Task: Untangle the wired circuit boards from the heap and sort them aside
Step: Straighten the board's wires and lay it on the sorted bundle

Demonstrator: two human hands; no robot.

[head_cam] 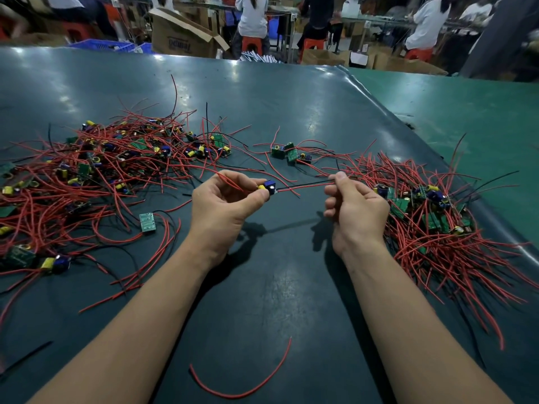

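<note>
Left hand (224, 196) pinches board (267, 188); right hand (354, 207) pinches wire (303, 185).

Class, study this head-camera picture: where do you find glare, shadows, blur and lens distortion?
Head view: pale glare patches on the dark table mat; hard shadows fall beneath the left hand and right hand; the seated workers behind are blurred, while the held circuit board is sharp; the wide lens bows the table's far edge.
</note>
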